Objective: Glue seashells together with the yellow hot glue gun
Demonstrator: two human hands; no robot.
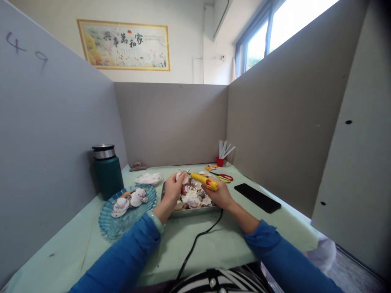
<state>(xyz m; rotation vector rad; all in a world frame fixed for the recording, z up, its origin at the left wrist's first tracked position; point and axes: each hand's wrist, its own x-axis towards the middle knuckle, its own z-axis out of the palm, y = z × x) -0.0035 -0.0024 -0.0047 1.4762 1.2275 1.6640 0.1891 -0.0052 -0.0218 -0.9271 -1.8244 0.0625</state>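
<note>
Above the near middle of the table, my right hand [220, 196] is closed around a yellow hot glue gun [204, 180], its nozzle pointing left. A black cord [200, 236] runs from it down toward my lap. My left hand [173, 189] pinches a pale seashell [182, 177] close to the nozzle; whether they touch I cannot tell. Below both hands sits a metal tray [191, 211] heaped with mixed shells [192, 199]. Left of it, a blue scalloped glass plate [106, 228] bears white, pink-speckled shell pieces [137, 197] that look joined together.
A green flask [107, 175] stands at left, near white tissue [148, 179]. Scissors [224, 177] lie behind the tray, and a black phone [257, 197] rests to the right. A red cup [220, 162] holds white glue sticks [225, 149]. Grey partitions [171, 122] enclose the table.
</note>
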